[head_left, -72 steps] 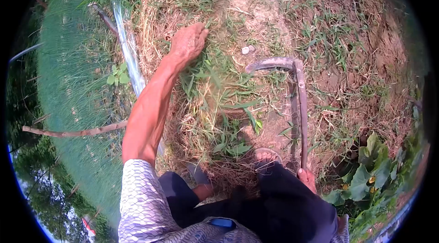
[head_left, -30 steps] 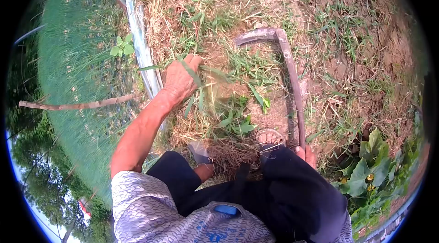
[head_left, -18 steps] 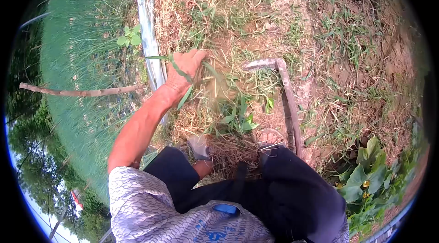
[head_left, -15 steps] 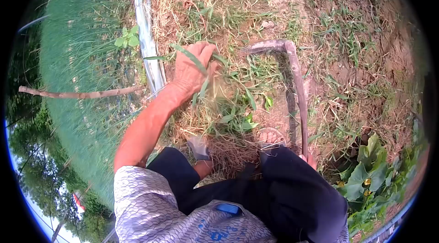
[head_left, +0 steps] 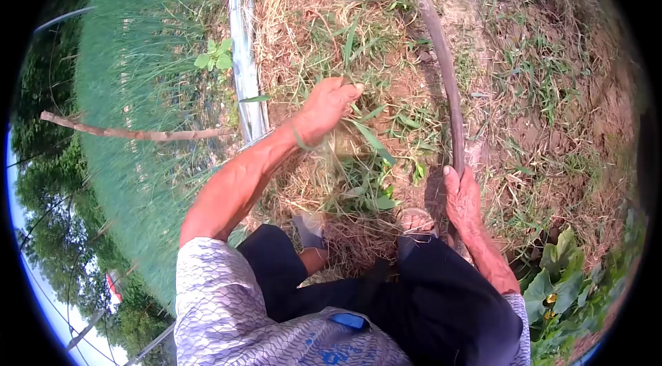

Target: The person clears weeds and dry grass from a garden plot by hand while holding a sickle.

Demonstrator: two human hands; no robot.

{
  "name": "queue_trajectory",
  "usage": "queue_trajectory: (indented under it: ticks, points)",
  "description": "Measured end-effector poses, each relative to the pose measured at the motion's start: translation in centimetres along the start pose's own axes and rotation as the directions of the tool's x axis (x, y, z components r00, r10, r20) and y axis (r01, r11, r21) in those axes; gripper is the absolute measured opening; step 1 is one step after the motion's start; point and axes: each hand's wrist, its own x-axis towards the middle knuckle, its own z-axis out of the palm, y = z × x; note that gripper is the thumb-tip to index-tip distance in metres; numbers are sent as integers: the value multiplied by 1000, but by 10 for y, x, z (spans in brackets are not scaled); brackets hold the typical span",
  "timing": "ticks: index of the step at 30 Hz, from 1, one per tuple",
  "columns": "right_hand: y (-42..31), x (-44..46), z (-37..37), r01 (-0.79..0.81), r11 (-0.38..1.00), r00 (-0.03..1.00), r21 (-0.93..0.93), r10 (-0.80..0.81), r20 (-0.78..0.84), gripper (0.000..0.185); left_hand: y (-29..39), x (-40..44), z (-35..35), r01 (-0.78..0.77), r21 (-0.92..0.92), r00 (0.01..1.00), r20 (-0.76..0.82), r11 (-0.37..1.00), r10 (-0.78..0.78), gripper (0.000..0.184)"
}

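My left hand [head_left: 329, 107] reaches over the weedy ground with its fingers closed on some grass [head_left: 349, 45]; its fingertips are partly hidden. Loose green blades [head_left: 372, 140] lie below and right of this hand. Wrapped round the wooden handle of a sickle [head_left: 445, 66], my right hand [head_left: 464, 199] is near my knee. The sickle's handle runs away from me, and its short bent head points left, beyond my left hand, over the grass.
Dense thin green plants [head_left: 131, 56] grow on the left, bordered by a pale plastic strip [head_left: 245, 42]. A stick [head_left: 138, 134] juts across them. Broad-leaved plants [head_left: 562, 283] stand at lower right. Dry cut grass [head_left: 358, 238] lies between my feet.
The sickle has moved forward, away from me, and my right hand on its handle has come into fuller view. My left hand has shifted right within the view.
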Motion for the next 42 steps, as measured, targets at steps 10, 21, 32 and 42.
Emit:
queue_trajectory:
  ticks: [10, 21, 32, 42]
  points:
    - [70, -97, -22, -220, 975, 974, 25, 218, 68, 38, 13, 61, -58, -41, 749, 743, -419, 661, 521, 65]
    - [51, -54, -4, -273, 946, 962, 175, 264, 74, 48, 3, 127, -127, 114, 594, 767, -562, 796, 310, 67]
    - [80, -46, -13, -226, 931, 974, 287, 208, 92, 43, 15, 75, -59, -64, 708, 974, -109, 703, 199, 25]
    - [74, -34, -51, -126, 888, 972, 441, 199, -122, 34, -99, -109, 76, -616, 613, 481, 790, 495, -381, 21]
